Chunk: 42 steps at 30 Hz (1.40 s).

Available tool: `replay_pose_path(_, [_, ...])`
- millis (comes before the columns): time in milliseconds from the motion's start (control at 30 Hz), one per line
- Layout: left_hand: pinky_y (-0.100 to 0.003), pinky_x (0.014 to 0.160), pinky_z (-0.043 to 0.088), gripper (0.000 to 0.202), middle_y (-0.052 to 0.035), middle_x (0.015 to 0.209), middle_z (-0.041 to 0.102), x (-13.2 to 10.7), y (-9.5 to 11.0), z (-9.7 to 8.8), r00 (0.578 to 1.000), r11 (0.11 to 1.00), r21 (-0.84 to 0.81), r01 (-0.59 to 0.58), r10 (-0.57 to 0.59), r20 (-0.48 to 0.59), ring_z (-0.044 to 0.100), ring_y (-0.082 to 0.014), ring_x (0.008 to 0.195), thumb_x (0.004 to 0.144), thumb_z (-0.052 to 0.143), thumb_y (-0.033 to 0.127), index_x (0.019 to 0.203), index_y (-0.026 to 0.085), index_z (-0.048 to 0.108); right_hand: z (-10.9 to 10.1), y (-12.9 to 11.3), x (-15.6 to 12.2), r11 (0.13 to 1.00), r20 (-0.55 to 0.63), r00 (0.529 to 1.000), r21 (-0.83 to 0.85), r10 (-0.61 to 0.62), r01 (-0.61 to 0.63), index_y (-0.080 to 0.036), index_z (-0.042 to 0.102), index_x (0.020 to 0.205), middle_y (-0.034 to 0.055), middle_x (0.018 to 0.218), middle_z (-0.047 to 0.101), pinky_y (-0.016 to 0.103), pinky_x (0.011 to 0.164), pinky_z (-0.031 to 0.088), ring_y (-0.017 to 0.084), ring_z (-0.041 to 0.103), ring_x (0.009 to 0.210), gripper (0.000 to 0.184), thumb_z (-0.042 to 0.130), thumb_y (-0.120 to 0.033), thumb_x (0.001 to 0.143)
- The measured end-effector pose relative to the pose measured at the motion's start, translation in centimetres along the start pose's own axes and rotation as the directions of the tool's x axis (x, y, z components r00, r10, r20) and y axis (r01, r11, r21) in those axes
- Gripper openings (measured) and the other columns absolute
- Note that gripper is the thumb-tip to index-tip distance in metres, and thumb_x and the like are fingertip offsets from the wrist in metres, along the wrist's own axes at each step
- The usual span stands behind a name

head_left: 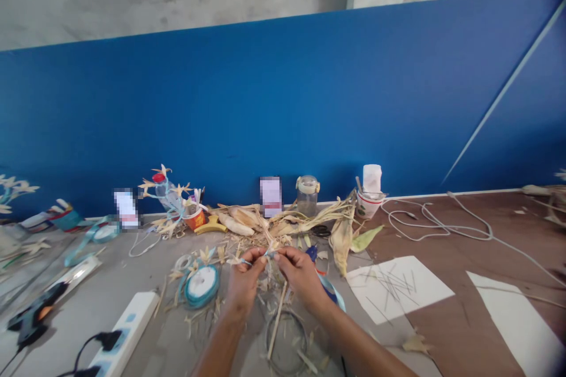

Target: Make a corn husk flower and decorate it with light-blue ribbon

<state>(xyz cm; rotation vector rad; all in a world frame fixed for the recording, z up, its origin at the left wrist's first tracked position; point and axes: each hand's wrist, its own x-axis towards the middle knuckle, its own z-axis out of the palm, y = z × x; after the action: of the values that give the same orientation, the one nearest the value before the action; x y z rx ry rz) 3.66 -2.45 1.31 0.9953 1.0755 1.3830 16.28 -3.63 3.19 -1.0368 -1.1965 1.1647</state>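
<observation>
My left hand (244,278) and my right hand (301,274) meet over the middle of the table, thumbs and fingertips pinched together. Between them is a small dried corn husk flower (275,245), with light blue ribbon (269,253) at its base. Fingers hide part of the ribbon. Left of my left hand lies a spool of teal ribbon (201,286), with small husk flowers (206,255) behind it. Below my hands, a ring of wire (305,336) rests among husk scraps. Dried corn husks (247,219) are piled beyond my fingers.
A white power strip (132,321) and a glue gun (38,312) lie at left. Behind stand a phone (271,197), a lidded jar (307,200) and a cup (368,206). At right are paper with thin sticks (362,283) and a white cable (469,230).
</observation>
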Motion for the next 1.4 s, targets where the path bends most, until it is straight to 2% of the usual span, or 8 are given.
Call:
replay_pose_path(200, [-0.022, 0.059, 0.039, 0.017, 0.0006, 0.062, 0.059, 0.0, 0.0, -0.1, 1.000, 1.000, -0.008, -0.013, 0.013, -0.001, 0.049, -0.0107, 0.059, 0.063, 0.070, 0.028, 0.075, 0.015, 0.067, -0.8, 0.6, 0.4, 0.986, 0.041, 0.999, -0.163, 0.035, -0.028, -0.016, 0.057, 0.060, -0.0075, 0.042, 0.033, 0.021, 0.042, 0.022, 0.008, 0.030, 0.041, 0.029, 0.048, -0.036, 0.078])
replay_pose_path(500, [-0.024, 0.059, 0.041, 0.016, 0.0022, 0.056, 0.059, 0.3, 0.4, 0.2, 0.998, 1.000, 0.008, -0.027, 0.027, -0.063, 0.053, -0.0114, 0.056, 0.059, 0.072, 0.024, 0.071, 0.016, 0.068, -1.9, -0.3, 0.7, 0.951, 0.034, 0.999, -0.310, 0.015, -0.003, -0.016, 0.060, 0.057, -0.0051, 0.043, 0.041, 0.022, 0.046, 0.028, 0.010, 0.037, 0.045, 0.031, 0.047, -0.033, 0.079])
replay_pose_path(667, [-0.023, 0.059, 0.041, 0.017, 0.0020, 0.057, 0.060, 0.3, 0.5, 0.2, 0.997, 0.999, 0.026, -0.032, 0.033, -0.069, 0.053, -0.0112, 0.057, 0.058, 0.073, 0.023, 0.073, 0.016, 0.068, -2.4, -1.3, 0.6, 0.912, 0.059, 0.998, -0.409, -0.007, 0.030, -0.016, 0.066, 0.079, 0.0041, 0.079, 0.067, 0.028, 0.069, 0.043, 0.019, 0.059, 0.075, 0.020, 0.053, -0.030, 0.077])
replay_pose_path(767, [-0.023, 0.060, 0.041, 0.019, 0.0012, 0.060, 0.062, 0.3, 0.5, 0.1, 0.997, 1.000, 0.016, -0.024, 0.025, -0.073, 0.055, -0.0117, 0.060, 0.058, 0.073, 0.024, 0.074, 0.015, 0.068, -2.1, -1.1, 0.4, 0.900, 0.036, 0.998, -0.431, -0.060, 0.070, -0.016, 0.063, 0.099, 0.0088, 0.103, 0.066, 0.034, 0.086, 0.041, 0.023, 0.058, 0.096, 0.028, 0.057, -0.026, 0.073])
replay_pose_path(1000, [-0.023, 0.061, 0.042, 0.022, -0.0006, 0.065, 0.064, 0.3, 0.5, 0.1, 0.997, 1.000, 0.022, -0.010, 0.011, -0.075, 0.057, -0.0121, 0.061, 0.057, 0.074, 0.025, 0.076, 0.014, 0.068, -1.1, 0.3, 0.5, 0.902, -0.024, 0.991, -0.417, -0.133, 0.111, -0.017, 0.060, 0.102, 0.0082, 0.105, 0.063, 0.034, 0.088, 0.042, 0.022, 0.057, 0.098, 0.030, 0.057, -0.020, 0.071])
replay_pose_path(1267, [-0.024, 0.064, 0.045, 0.020, 0.0028, 0.056, 0.059, 0.0, 1.3, 0.5, 0.998, 0.984, -0.173, 0.042, -0.050, -0.043, 0.054, -0.0104, 0.057, 0.054, 0.076, 0.022, 0.069, 0.015, 0.065, -4.8, -1.7, 1.6, 0.837, -0.038, 0.998, -0.546, -0.058, 0.028, -0.016, 0.064, 0.085, 0.0053, 0.079, 0.066, 0.029, 0.071, 0.044, 0.018, 0.059, 0.073, 0.020, 0.047, -0.027, 0.079])
replay_pose_path(1333, [-0.024, 0.067, 0.047, 0.017, 0.0036, 0.053, 0.055, -0.2, 1.8, 0.7, 0.998, 0.973, -0.223, 0.061, -0.063, -0.004, 0.053, -0.0093, 0.057, 0.054, 0.076, 0.019, 0.065, 0.014, 0.065, -5.6, -1.8, 1.3, 0.779, 0.027, 0.999, -0.626, -0.025, 0.036, -0.016, 0.064, 0.090, 0.0060, 0.084, 0.066, 0.030, 0.075, 0.043, 0.019, 0.060, 0.079, 0.021, 0.049, -0.025, 0.078])
replay_pose_path(1400, [-0.023, 0.063, 0.048, 0.017, 0.0039, 0.054, 0.054, -0.4, 2.2, 0.8, 0.997, 0.959, -0.273, 0.079, -0.077, 0.019, 0.051, -0.0084, 0.055, 0.054, 0.077, 0.018, 0.065, 0.014, 0.065, -5.8, -1.7, 0.5, 0.738, 0.104, 0.994, -0.670, -0.013, 0.080, -0.016, 0.060, 0.108, 0.0089, 0.101, 0.065, 0.032, 0.085, 0.041, 0.022, 0.058, 0.094, 0.037, 0.056, -0.025, 0.073])
